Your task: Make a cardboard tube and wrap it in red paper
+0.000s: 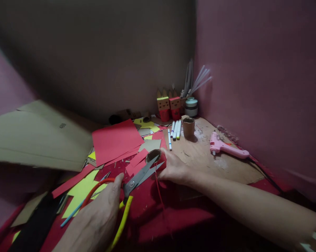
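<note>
My left hand [102, 210] is closed on the handles of large scissors [132, 184], one handle orange and the other yellow. The blades are spread apart, their tips at the near rim of a short cardboard tube [153, 156] with red paper around it. My right hand [176, 169] grips that tube from the right, its fingers partly hidden behind it. From the tube's edge a thin red strip [159, 190] hangs down past the blades. Whether the blades touch the strip, I cannot tell. Cut pieces of red paper [137, 161] lie just left of the tube.
Red sheets [117, 140] and yellow paper scraps [80, 190] cover the left side. Behind are markers [177, 129], another cardboard tube [189, 127], two box-headed figures [163, 108] and a lidded jar [191, 107]. A pink glue gun [228, 148] lies right, near the wall.
</note>
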Motion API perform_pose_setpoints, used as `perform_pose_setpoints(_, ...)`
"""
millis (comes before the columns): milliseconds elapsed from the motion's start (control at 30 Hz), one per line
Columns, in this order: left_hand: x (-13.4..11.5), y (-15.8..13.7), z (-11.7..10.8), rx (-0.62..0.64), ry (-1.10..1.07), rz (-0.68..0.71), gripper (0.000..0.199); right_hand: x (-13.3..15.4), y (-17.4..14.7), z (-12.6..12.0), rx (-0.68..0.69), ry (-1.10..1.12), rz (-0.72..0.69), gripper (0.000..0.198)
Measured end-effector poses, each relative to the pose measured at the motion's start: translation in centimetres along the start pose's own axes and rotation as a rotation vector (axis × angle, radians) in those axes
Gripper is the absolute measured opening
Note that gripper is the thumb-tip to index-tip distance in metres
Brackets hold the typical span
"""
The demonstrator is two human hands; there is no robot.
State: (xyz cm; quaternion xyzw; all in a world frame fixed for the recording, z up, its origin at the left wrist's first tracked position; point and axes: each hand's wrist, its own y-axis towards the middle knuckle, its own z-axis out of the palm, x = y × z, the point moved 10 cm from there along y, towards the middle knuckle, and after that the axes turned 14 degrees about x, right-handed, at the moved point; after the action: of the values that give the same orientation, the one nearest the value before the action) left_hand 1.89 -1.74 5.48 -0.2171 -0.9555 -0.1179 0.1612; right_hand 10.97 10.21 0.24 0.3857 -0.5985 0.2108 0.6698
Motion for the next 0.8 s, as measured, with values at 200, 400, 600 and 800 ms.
perform_pose_setpoints(200, -0.8, 0.5, 0.1, -0.010, 0.124, 0.028, 0.045, 0.0, 0.1, 0.7, 0.079, -0.052, -0.089, 0.029)
perform_pose_setpoints(400, 0.4, 0.0, 2.9, 0.173, 0.015, -0.008, 0.044, -2.2, -0.2, -0.3, 0.012, -0.168, 0.085, 0.039)
perform_pose_setpoints(600, 0.7, -0.7, 4.9, 0.283, 0.013, 0.007, 0.047, -1.2, -0.6, -0.4, -0.011, -0.254, 0.063, 0.034)
perform_pose_setpoints(800, 0.8, -0.6, 5.5, 0.331, -0.036, -0.005, 0.047, -1.2, -0.8, -0.6, -0.044, -0.258, 0.057, 0.037)
